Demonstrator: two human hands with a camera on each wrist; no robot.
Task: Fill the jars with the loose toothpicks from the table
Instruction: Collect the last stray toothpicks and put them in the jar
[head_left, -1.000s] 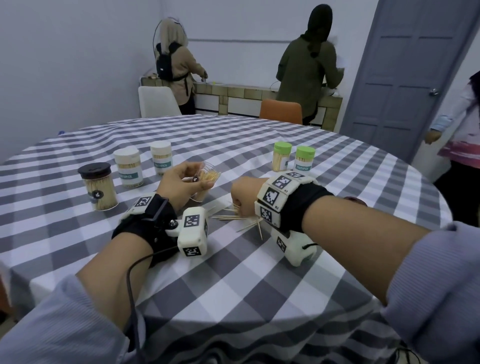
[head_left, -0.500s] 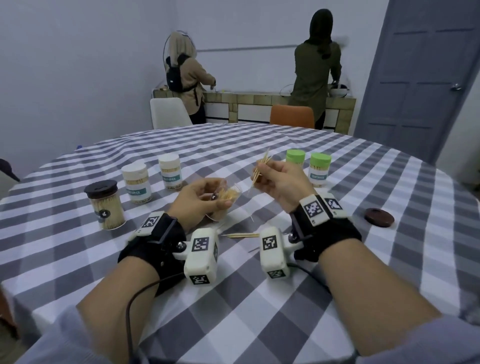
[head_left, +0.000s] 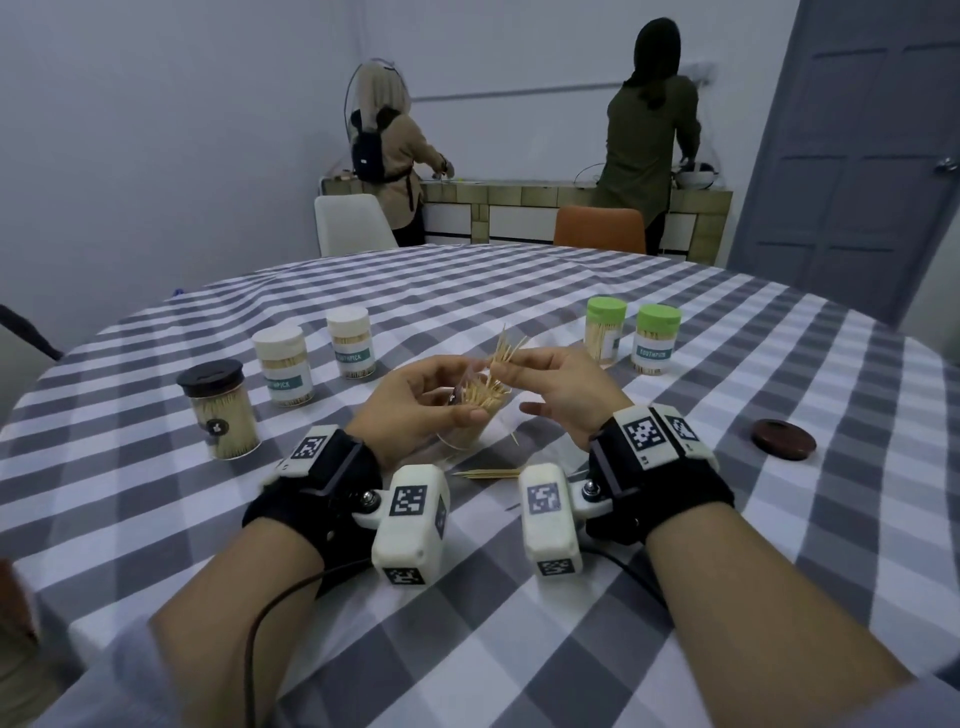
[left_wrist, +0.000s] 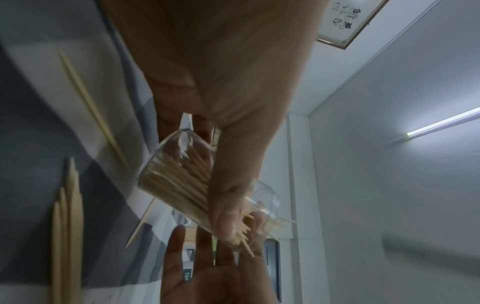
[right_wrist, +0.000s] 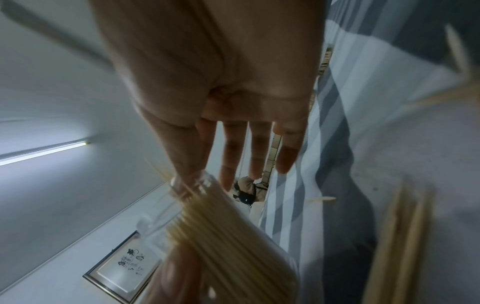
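I am holding the jar (head_left: 470, 410) tilted at centre frame, my left hand (head_left: 415, 410) with its fingers wrapped around the clear wall. My right hand (head_left: 558, 387) is pinching a bundle (head_left: 506, 353) of toothpicks between thumb and fingers, feeding it into the mouth while the other fingers are spread loose. The jar is already looking crowded, with tips poking past the rim, so I am judging that the bundle may jam or splay and some picks may spill back onto the desk (head_left: 519, 597). More loose picks (head_left: 488, 473) are lying just below the jar, between my wrists, and a brown lid (head_left: 784, 439) is sitting at right.
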